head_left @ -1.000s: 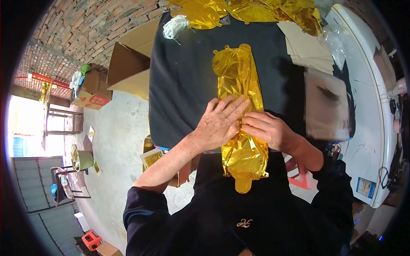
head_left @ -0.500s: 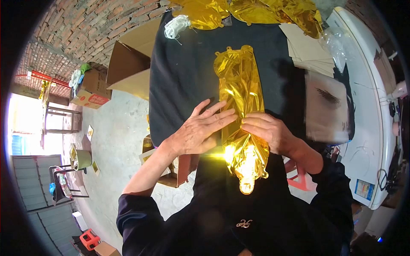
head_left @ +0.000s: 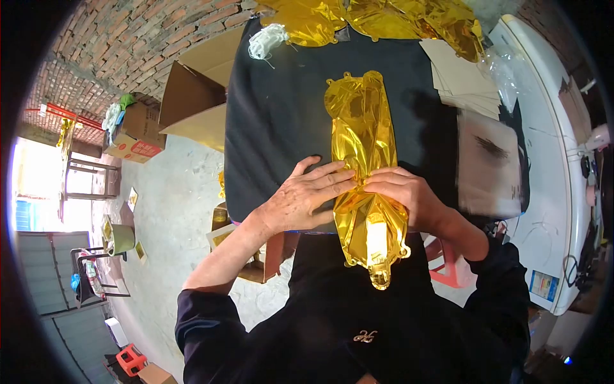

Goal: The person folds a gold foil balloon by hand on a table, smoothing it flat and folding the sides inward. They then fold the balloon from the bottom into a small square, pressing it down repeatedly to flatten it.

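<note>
A gold foil balloon (head_left: 363,128), flat and folded lengthwise, lies on the black cloth of the table (head_left: 281,115). Its near end, creased and shiny with small tabs, hangs past the front edge over my lap. My left hand (head_left: 306,197) rests on the middle of the foil from the left, palm down, fingers stretched out and slightly spread. From the right, my right hand (head_left: 412,197) pinches the foil at its waist, fingers together and thumb hidden underneath. The two hands' fingertips nearly meet at a gathered crease.
More gold foil balloons (head_left: 396,19) lie along the table's far edge, with a bundle of white string (head_left: 267,41) beside them. Cardboard sheets (head_left: 457,77) and a clear plastic packet (head_left: 489,163) are at the right. An open cardboard box (head_left: 198,96) stands to the left.
My left fingers have lowered onto the foil and my right hand has shifted slightly. The foil's near end has tilted, so the bright glare on it is smaller.
</note>
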The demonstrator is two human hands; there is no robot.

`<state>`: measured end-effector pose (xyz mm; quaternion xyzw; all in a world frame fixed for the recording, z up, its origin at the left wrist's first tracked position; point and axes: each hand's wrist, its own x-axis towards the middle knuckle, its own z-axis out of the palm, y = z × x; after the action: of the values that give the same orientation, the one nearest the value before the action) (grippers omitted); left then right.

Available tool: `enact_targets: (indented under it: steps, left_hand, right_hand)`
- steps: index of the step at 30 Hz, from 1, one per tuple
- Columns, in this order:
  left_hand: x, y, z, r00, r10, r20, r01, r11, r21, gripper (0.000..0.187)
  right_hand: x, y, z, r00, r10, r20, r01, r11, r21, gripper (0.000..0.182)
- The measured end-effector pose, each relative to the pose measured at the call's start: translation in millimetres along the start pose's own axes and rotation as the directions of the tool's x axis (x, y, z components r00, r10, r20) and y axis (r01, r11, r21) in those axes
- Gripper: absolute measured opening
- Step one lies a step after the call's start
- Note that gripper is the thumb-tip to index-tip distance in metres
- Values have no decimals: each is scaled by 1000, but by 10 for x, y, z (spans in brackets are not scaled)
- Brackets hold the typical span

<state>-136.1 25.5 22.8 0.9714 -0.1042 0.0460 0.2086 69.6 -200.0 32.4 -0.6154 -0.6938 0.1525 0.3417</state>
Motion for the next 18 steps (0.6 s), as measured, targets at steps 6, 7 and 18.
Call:
enact_targets:
  steps: [6,7,18]
  left_hand:
    - [103,-76,74,986,-20,-163,13,999,-46,45]
    - [133,-69,69,978,-78,-196,54,991,-125,37]
    - [431,-210,-43,868,-482,-119,333,744,-579,35]
  right_hand:
    - [116,46,-141,997,60,42,-67,980,188,40]
    - [123,98,-160,993,94,65,-108,960,258,40]
    - [526,520,-542,636,568,523,-696,130,706,46]
